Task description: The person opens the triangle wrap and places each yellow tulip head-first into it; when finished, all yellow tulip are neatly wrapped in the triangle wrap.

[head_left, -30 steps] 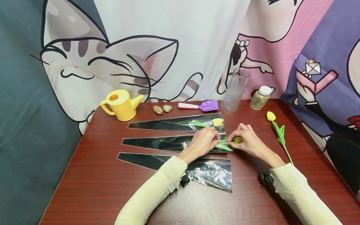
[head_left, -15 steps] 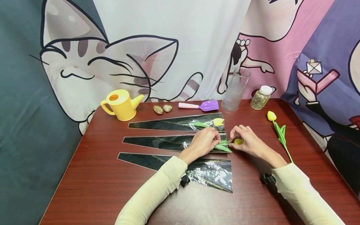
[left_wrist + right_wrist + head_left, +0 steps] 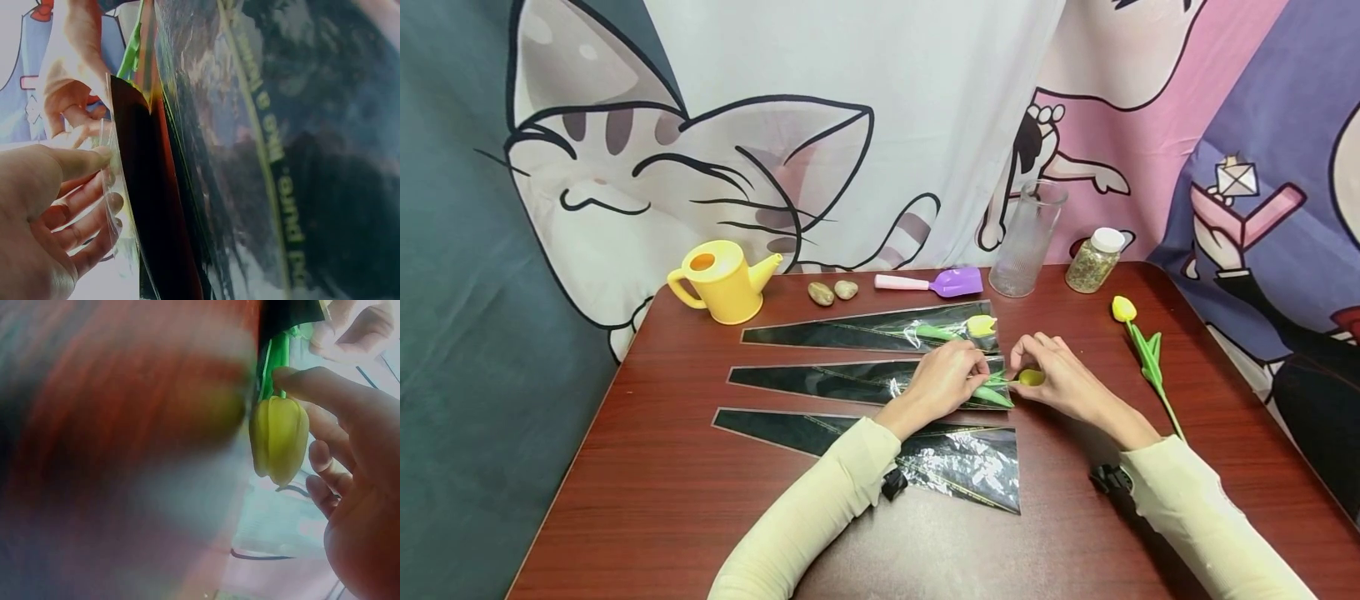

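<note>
My left hand (image 3: 943,375) pinches the clear upper film at the mouth of the middle flower sleeve (image 3: 808,383), a tapered black-and-clear wrapper; in the left wrist view the film stands away from its dark back. With thumb and fingers, my right hand (image 3: 1060,379) pinches the stem of a yellow tulip (image 3: 278,440) just below its bloom. Green leaves (image 3: 992,395) of that tulip lie at the sleeve's wide end, while the bloom is outside it. The rest of its stem is hidden behind my left hand and in the sleeve.
Behind lies another sleeve (image 3: 820,332) with a yellow tulip (image 3: 981,326) inside; a flat sleeve (image 3: 962,462) lies in front. One more tulip (image 3: 1150,358) is at right. Along the back stand a watering can (image 3: 730,287), stones (image 3: 822,293), trowel (image 3: 957,282), glass vase (image 3: 1022,250) and jar (image 3: 1092,268).
The tulip in my right hand has shifted slightly left, its leaves a little further into the middle sleeve. My left hand stays at the sleeve's mouth.
</note>
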### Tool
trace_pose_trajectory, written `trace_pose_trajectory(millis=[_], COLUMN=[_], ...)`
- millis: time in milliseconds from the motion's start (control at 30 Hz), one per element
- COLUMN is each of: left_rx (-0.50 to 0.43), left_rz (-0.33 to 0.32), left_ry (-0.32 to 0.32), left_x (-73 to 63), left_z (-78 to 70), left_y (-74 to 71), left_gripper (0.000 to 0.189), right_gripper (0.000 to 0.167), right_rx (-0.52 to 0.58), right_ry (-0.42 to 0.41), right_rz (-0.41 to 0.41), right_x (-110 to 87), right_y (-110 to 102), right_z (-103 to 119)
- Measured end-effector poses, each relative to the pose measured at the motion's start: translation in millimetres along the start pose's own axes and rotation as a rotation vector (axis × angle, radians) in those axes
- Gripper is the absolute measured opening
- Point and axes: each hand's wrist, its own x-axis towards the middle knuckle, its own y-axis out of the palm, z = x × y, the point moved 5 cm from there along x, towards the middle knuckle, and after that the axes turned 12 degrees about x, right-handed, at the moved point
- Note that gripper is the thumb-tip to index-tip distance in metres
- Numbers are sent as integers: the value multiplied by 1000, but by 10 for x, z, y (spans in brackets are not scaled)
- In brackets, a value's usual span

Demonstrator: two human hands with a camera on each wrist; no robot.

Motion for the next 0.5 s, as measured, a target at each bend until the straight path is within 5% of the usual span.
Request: trace_pose_trajectory(millis=[500], left_rx=[-5], left_rz=[-8], left_ry=[5], left_x=[-14], left_z=[-6], left_y=[-11], left_gripper=[6], right_gripper=[31], right_rx=[-5], right_ry=[205], right_rz=[30], right_x=[-438], right_y=[-469], right_z=[-145])
